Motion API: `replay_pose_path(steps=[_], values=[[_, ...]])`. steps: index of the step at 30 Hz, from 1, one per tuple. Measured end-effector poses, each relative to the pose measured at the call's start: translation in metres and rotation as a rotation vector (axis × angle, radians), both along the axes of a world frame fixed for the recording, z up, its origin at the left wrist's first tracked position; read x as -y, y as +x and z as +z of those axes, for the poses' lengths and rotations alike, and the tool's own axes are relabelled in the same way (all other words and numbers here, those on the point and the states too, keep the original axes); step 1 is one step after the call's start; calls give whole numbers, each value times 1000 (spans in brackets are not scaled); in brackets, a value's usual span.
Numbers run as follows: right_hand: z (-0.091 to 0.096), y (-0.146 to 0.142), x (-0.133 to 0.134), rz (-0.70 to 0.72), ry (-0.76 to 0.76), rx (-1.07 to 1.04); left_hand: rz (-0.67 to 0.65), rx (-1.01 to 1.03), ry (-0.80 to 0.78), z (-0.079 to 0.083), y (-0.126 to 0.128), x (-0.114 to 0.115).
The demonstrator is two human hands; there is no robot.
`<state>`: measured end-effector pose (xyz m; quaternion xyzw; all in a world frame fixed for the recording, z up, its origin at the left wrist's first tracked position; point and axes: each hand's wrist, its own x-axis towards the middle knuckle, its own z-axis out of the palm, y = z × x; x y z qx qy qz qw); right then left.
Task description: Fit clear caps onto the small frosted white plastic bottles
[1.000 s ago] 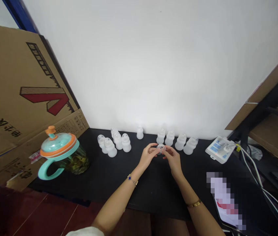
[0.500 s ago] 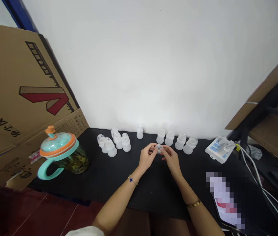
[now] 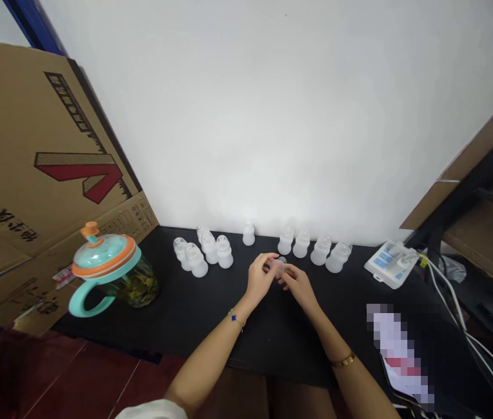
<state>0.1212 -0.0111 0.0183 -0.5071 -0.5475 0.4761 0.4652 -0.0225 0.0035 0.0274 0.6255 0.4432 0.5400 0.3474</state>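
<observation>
My left hand (image 3: 260,278) and my right hand (image 3: 297,285) meet over the black table (image 3: 211,314), both pinching a small clear plastic piece (image 3: 278,265) between the fingertips. A group of small frosted white bottles (image 3: 202,252) stands to the left of my hands. One bottle (image 3: 248,234) stands alone at the back by the wall. A row of bottles (image 3: 311,247) runs just beyond my hands to the right.
A teal and orange lidded mug (image 3: 109,273) with leaves inside stands at the left. Cardboard boxes (image 3: 32,163) lean behind it. A white power strip (image 3: 391,263) with cables lies at the right, beside a dark shelf frame (image 3: 468,192). A blurred flat object (image 3: 401,355) lies near right.
My hands have drawn closer together and shifted slightly left, with the fingers closing more tightly round the small clear piece, which now shows less.
</observation>
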Motion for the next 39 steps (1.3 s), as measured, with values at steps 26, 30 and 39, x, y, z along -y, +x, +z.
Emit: replay_pose_path(steps=[26, 30, 39], values=[[3, 4, 2, -127, 76, 72, -24, -90, -9, -2, 2, 2], [2, 5, 2, -141, 97, 87, -27, -117, 1, -2, 3, 4], [1, 3, 3, -149, 131, 143, -11, -187, 22, -8, 3, 1]])
